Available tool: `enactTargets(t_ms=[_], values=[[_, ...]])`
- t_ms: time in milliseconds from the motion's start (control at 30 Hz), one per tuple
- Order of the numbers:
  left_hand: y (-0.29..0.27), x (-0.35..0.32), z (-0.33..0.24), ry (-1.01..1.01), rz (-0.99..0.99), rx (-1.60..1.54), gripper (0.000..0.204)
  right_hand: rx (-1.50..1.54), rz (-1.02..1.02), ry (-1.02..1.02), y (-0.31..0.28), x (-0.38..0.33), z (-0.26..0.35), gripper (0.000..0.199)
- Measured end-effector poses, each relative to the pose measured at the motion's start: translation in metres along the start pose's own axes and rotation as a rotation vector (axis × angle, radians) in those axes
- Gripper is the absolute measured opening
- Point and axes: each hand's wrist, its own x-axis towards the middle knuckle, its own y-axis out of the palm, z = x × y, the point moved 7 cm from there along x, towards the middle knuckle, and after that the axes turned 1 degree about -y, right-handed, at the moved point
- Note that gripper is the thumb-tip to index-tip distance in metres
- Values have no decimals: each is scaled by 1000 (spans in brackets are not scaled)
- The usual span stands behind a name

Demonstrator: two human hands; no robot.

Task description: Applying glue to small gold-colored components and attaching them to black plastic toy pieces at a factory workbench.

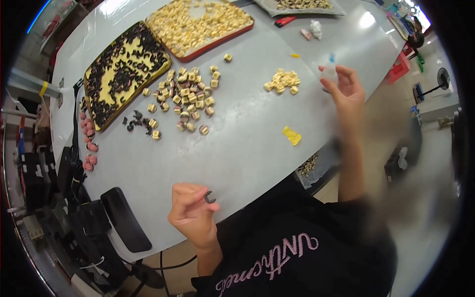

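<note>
Near the table's front edge, my left hand [193,214] pinches a small dark C-shaped piece [210,197] between thumb and fingertips. My right hand [348,88], raised over the right side of the table, grips a small translucent squeeze bottle [330,74] with a blue tip pointing up. Left of that hand lies a little heap of cream-coloured pieces [283,81]. Mid-table is a larger pile of cream blocks [190,94], several with dark and pink bands. Several loose dark curved pieces [140,121] lie at that pile's left.
A tray of dark curved pieces [126,74] and a red-rimmed tray of cream pieces [198,24] stand at the back left. Pink knobbly balls [88,129] line the left edge. A black oblong object [125,219] lies front left, a yellow scrap [292,135] to the right.
</note>
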Motion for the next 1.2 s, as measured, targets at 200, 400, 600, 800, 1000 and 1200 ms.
enactTargets(t_ms=[200,400,600,800,1000,1200], values=[[-1,-2,0,1,-23,15,31,-108,2,104,-8,7,-12,31],[3,0,-2,11,-5,60,24,-730,-139,-598,17,-32,60,32],[0,-4,-6,30,8,89,22,-669,179,-294,52,-24,23,19],[2,-1,-9,48,19,79,27,-495,205,-224,61,-30,38,14],[5,-2,-7,63,62,72,30,402,557,142,120,-98,58,19],[7,-2,-11,127,74,120,33,549,758,586,153,-129,49,32]])
